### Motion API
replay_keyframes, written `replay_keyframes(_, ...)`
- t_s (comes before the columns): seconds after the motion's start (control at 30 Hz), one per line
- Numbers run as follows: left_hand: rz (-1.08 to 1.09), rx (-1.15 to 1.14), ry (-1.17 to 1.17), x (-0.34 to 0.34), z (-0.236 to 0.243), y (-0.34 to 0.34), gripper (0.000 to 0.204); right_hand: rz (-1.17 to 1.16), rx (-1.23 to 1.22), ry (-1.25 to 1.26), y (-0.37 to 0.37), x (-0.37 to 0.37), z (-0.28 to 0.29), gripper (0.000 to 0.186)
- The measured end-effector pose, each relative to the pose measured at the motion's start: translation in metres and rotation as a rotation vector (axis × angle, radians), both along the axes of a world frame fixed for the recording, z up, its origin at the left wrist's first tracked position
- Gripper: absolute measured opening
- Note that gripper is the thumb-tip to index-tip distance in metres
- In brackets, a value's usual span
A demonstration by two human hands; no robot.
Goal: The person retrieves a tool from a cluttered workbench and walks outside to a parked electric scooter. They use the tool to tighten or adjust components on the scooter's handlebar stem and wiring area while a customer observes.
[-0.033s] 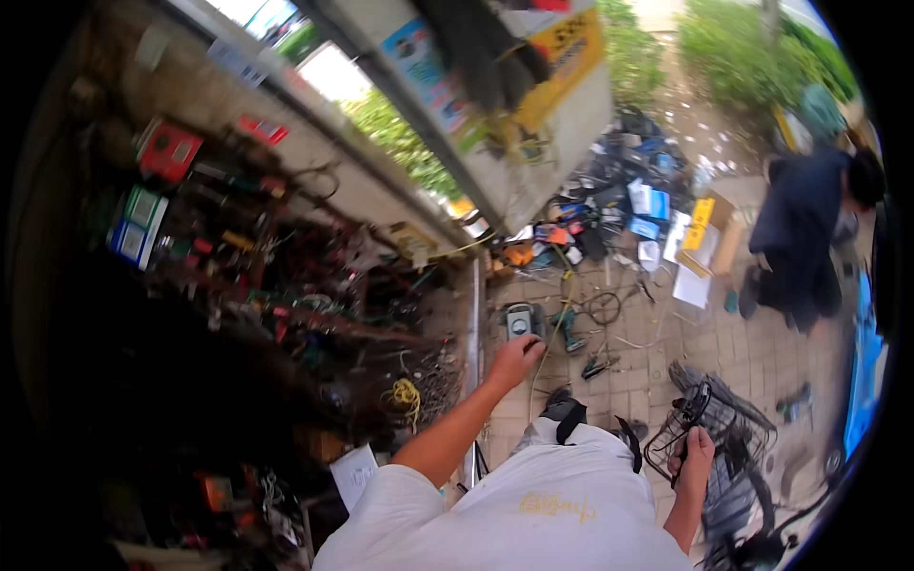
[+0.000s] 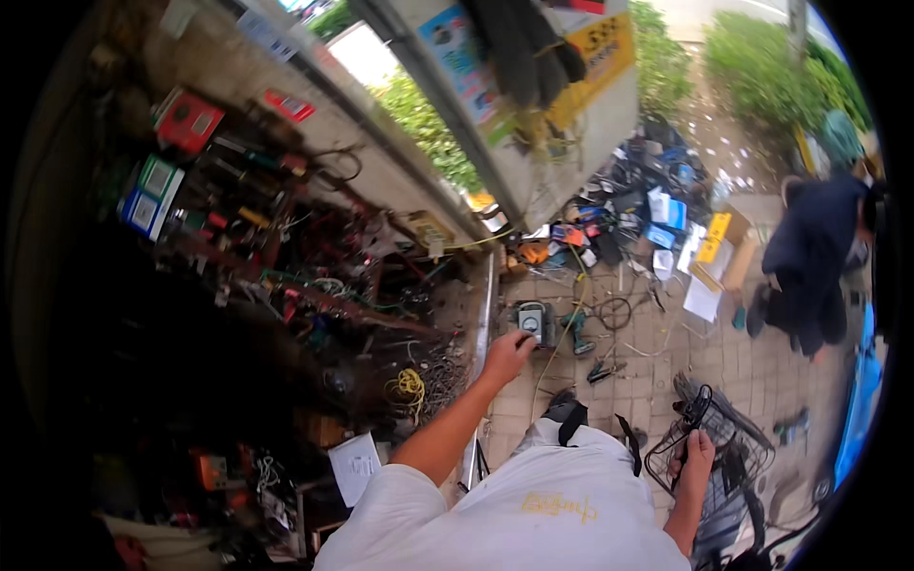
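Observation:
My left hand (image 2: 508,358) reaches forward with its thumb and fingers drawn together; a small dark spot at the fingertips is too small to name. Just beyond it on the paving stands a grey box-shaped device with a dial (image 2: 532,324). A green cordless drill (image 2: 578,332) lies to its right. Over at the right, my right hand (image 2: 699,455) is closed with its fingers curled, beside the rim of a black wire bicycle basket (image 2: 754,441). A black cable (image 2: 698,407) loops just past this hand. What the right fingers grip is hidden.
On the left, a dark bench (image 2: 314,285) is crowded with tools and parts. Ahead lies a pile of scrap (image 2: 619,205) with an open cardboard box (image 2: 731,249). A person in dark clothes (image 2: 817,252) bends at the right. Pliers (image 2: 604,371) and a yellow cord lie on the paving.
The scene has shifted right in the picture as my view turned slightly. My left hand now sits a little further left of the dial device. My right hand stays at the basket.

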State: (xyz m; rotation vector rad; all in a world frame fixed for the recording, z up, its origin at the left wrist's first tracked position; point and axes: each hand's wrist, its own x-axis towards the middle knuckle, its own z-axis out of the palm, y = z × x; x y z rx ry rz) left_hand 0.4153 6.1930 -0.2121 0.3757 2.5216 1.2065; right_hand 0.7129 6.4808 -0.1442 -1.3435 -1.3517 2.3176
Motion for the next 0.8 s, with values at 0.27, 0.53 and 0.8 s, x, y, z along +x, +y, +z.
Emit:
replay_keyframes(0.27,1.085,0.39,0.007,0.076,-0.068,-0.247,0.023,0.526,0.05,0.06,-0.015,-0.098,-0.1,0.022)
replay_keyframes(0.53,1.299,0.506,0.332,0.027,0.042,-0.335,0.032,0.548,0.122,0.105,-0.048,-0.13,-0.074,0.021)
replay_keyframes(0.8,1.217,0.708,0.599,-0.011,0.065,-0.403,0.016,0.52,0.183,0.104,-0.048,-0.121,-0.085,0.024)
